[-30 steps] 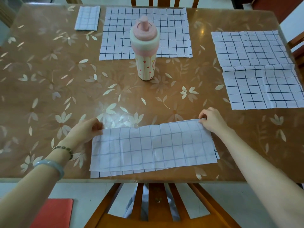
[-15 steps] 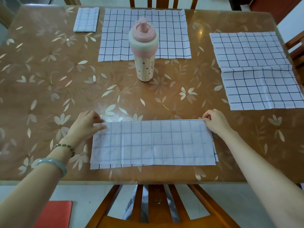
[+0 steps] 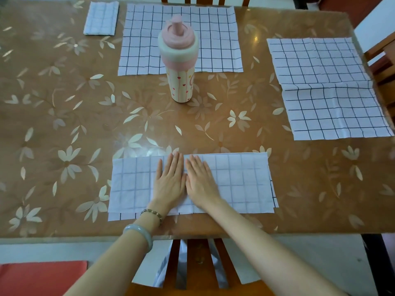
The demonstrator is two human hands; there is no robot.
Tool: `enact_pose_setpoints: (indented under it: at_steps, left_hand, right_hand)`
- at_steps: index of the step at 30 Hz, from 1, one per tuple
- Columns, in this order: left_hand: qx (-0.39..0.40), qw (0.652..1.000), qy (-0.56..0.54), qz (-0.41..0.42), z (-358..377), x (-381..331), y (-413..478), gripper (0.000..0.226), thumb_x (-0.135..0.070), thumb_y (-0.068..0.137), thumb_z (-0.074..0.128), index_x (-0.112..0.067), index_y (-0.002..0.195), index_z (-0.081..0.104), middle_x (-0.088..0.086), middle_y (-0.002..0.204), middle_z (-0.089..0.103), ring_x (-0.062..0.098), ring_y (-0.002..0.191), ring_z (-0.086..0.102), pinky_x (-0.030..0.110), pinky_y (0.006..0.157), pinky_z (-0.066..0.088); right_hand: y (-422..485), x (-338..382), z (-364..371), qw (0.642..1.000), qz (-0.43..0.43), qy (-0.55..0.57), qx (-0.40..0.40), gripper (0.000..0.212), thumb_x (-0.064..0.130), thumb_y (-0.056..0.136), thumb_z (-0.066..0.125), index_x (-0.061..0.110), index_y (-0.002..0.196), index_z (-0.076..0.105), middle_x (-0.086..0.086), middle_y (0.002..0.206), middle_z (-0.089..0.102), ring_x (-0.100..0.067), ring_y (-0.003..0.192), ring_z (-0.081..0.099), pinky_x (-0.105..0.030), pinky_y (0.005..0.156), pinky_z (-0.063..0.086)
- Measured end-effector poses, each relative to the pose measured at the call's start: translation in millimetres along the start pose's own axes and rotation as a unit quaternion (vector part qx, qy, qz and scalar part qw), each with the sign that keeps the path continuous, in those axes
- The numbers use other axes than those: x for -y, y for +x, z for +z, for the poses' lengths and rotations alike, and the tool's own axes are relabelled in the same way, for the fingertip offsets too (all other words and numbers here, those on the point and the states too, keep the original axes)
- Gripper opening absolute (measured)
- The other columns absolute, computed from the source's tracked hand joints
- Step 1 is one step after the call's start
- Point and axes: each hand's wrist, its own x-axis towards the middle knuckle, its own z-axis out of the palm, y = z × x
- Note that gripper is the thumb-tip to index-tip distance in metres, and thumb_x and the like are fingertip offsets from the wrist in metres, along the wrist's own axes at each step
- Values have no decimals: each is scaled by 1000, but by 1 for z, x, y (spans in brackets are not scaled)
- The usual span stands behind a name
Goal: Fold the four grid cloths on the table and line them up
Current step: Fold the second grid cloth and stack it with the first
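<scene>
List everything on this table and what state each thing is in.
Near cloth: folded in half, flat under both hands.
Far-left cloth: folded small.
Far-middle cloth: unfolded, flat.
Right cloth: unfolded, creased across the middle.
Bottle: upright, lid on.
Left hand: flat on near cloth.
Right hand: flat on near cloth.
</scene>
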Motion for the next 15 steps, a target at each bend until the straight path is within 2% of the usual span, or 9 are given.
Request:
enact_pose_setpoints:
  at_steps: [4, 7, 9, 11, 15]
  left_hand:
    - [-8, 999, -12, -33, 7, -2, -1, 62, -39, 97, 20, -9, 152, 20, 5, 159, 19, 16, 146, 9, 42, 119, -3]
    - [-13, 996, -29, -83, 7, 10, -4, 69, -51, 95, 8, -15, 154, 3, -2, 160, -2, 12, 147, -7, 39, 118, -13]
    - [-10, 993, -28, -117, 5, 29, -10, 70, -53, 95, 5, -17, 153, -5, -3, 160, -9, 12, 147, -14, 40, 118, -15]
    - [-14, 989, -23, -146, 2, 53, -18, 71, -55, 95, 4, -16, 153, -7, -2, 161, -8, 12, 147, -14, 43, 119, -10]
    - [-12, 980, -29, -197, -11, 94, -30, 74, -56, 94, 4, -13, 154, -4, 2, 162, -4, 15, 148, -12, 44, 119, -11]
  right_hand:
    - [-4, -38, 3, 997, -8, -74, 10, 65, 44, 99, 7, 4, 147, 25, -11, 156, 22, -24, 145, 16, -41, 119, 9]
    - [-14, -79, -12, 994, 18, -106, 0, 69, 50, 95, -2, 8, 149, 6, -7, 158, 4, -20, 147, 1, -34, 117, -7]
    - [-23, -110, -23, 992, 52, -114, -7, 67, 52, 93, -5, 14, 147, -8, -2, 157, -10, -16, 145, -11, -32, 117, -11]
    - [-33, -138, -35, 988, 93, -123, -17, 72, 55, 91, -10, 13, 149, -6, -2, 157, -8, -16, 145, -11, -33, 118, -8]
    - [-48, -177, -50, 974, 159, -160, -31, 75, 53, 92, -9, 9, 151, 6, -7, 159, 6, -19, 147, 0, -39, 119, 2]
